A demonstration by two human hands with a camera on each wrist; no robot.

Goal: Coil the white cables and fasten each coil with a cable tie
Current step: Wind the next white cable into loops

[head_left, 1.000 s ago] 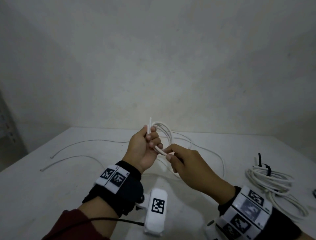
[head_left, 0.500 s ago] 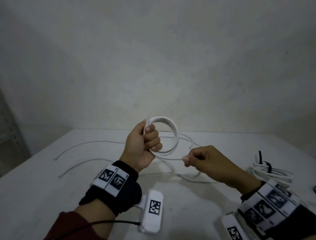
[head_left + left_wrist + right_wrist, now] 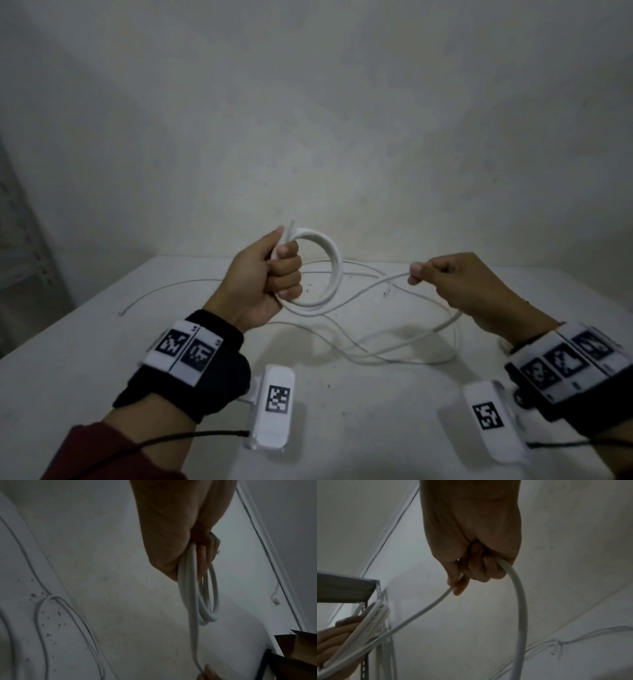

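While left hand (image 3: 263, 274) grips white cable (image 3: 363, 294) coil, right hand (image 3: 445, 281) pinches its slack, thick, glossy.

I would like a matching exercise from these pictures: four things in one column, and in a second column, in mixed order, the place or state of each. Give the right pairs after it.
Things:
1. left hand
2. right hand
3. coil of white cable
4. thin white cable

Places or states:
A. lies loose on the white table, far left
B. pinches the free run of cable, out to the side
C. grips several loops in a fist
D. held up above the table, not yet tied

Pairs: 1-C, 2-B, 3-D, 4-A
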